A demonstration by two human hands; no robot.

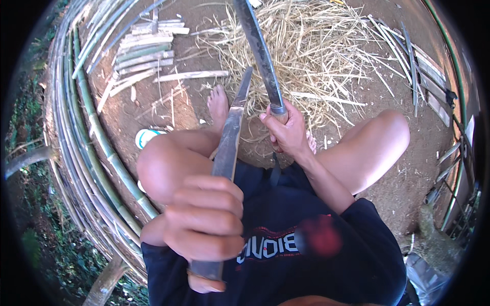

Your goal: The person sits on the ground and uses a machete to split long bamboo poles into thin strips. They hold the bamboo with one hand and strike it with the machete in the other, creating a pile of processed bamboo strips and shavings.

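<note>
Close to the camera, my left hand (204, 219) is wrapped round the long, flat, dark handle of a carving knife (227, 148). Its short, pointed blade tilts up and away from me. Farther out, my right hand (291, 130) grips a machete (260, 53) by its wooden handle, just below a metal collar. The machete's long dark blade rises toward the top edge of the view, where its tip is cut off. The two blades are apart, with the knife's tip left of the machete. Part of the machete's handle is hidden by my fingers.
Pale shavings (316, 51) lie heaped on the dirt beyond my bare feet. Long bamboo poles (104, 137) run along the left, beside split bamboo pieces (145, 53). More slats (431, 76) lie at far right. A white-and-blue container (147, 136) sits by my left knee.
</note>
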